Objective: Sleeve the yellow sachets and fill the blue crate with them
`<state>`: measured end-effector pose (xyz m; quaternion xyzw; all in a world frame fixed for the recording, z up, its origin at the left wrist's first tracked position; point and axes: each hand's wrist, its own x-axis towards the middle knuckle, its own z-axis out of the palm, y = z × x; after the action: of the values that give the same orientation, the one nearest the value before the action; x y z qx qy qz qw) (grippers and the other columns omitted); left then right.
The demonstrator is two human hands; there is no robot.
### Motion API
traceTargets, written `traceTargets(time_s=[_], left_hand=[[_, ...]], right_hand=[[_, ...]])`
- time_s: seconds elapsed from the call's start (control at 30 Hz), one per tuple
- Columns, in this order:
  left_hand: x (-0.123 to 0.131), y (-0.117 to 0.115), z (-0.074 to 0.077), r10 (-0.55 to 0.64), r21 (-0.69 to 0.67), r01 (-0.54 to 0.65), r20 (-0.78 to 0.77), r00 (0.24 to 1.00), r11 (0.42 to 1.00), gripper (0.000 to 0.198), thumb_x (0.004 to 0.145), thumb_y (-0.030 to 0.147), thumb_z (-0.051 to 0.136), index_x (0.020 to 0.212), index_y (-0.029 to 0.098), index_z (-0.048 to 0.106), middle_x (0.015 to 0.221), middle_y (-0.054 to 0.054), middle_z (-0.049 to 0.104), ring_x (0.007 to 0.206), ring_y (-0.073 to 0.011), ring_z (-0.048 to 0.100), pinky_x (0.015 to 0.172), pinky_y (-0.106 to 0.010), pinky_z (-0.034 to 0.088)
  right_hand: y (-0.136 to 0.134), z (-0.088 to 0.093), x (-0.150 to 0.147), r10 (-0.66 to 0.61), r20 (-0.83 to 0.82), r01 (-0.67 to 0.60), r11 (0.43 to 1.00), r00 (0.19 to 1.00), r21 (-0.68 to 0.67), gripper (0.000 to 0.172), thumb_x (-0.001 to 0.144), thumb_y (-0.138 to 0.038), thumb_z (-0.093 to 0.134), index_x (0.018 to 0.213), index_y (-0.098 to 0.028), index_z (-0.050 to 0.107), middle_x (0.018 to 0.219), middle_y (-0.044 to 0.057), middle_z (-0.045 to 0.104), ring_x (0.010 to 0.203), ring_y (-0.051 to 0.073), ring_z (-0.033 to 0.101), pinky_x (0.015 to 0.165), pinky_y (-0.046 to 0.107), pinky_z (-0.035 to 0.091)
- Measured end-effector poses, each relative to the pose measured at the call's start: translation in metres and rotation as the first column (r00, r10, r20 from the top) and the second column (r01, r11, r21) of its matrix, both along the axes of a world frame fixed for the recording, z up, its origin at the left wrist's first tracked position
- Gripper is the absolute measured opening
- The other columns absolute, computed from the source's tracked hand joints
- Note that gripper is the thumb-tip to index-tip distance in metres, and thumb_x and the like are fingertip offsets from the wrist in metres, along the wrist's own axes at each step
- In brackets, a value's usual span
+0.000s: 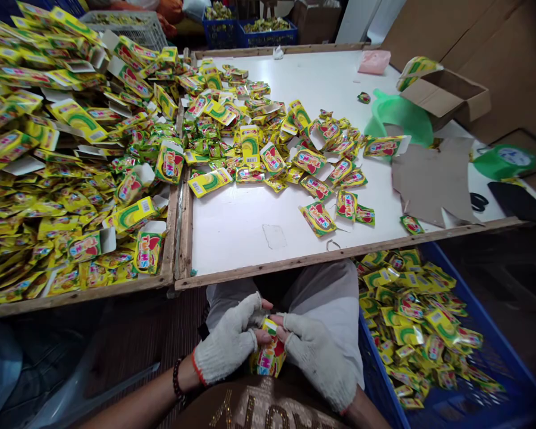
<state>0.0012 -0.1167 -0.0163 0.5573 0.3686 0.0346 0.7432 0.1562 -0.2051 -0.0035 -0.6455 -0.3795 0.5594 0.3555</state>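
Both of my hands wear white knit gloves with bare fingertips and meet over my lap. Between them is a small yellow and green candy box (269,356) with bright lettering, its top end under my fingers. My left hand (232,341) is closed on the box from the left, thumb across its upper part. From the right, my right hand (318,353) pinches the same end with thumb and fingers. Whether the top flap is folded in cannot be made out. On the white table (236,232) in front lie similar boxes and small candy packets (205,128) in a heap.
A large heap of boxes and packets (62,196) covers the left table. At my right stands a blue crate (495,333) holding several filled boxes. A green basin (402,119), an open carton (446,95), a cardboard piece (433,179) and a green scale (504,161) stand at the right.
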Motion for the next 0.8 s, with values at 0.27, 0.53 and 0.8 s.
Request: traceTargets(time_s=[0.27,0.53,0.8], left_hand=[[-0.003,-0.002,0.005,-0.04,0.02,0.039,0.044,0.998,0.999,0.031,0.076,0.017,0.058,0.105,0.018,0.046,0.091,-0.002,0.06,0.081,-0.0138,0.055,0.073,-0.025,0.045],[-0.004,0.0,0.005,-0.05,0.075,0.049,0.014,0.999,0.996,0.021,0.077,0.015,0.054,0.098,0.016,0.051,0.088,-0.001,0.06,0.08,-0.0131,0.055,0.073,-0.024,0.044],[0.005,0.01,0.017,-0.153,0.396,0.173,-0.083,0.985,0.902,0.009,0.079,0.019,0.053,0.077,0.014,0.061,0.072,0.0,0.06,0.068,-0.0124,0.053,0.061,-0.021,0.039]], right_hand=[[-0.001,-0.002,0.004,-0.005,0.079,0.007,1.0,0.997,-0.019,0.034,0.084,-0.043,0.048,0.093,-0.018,0.071,0.083,0.005,0.07,0.075,0.02,0.061,0.066,0.029,0.05],[-0.005,0.01,0.013,0.181,-0.142,-0.166,0.98,0.973,0.113,0.038,0.088,-0.037,0.046,0.12,-0.021,0.058,0.114,0.005,0.062,0.102,0.021,0.057,0.092,0.033,0.044],[-0.01,-0.017,0.008,0.105,-0.006,-0.105,0.994,0.994,0.034,0.037,0.083,-0.042,0.051,0.112,-0.022,0.064,0.105,0.007,0.067,0.092,0.023,0.063,0.081,0.031,0.052]])
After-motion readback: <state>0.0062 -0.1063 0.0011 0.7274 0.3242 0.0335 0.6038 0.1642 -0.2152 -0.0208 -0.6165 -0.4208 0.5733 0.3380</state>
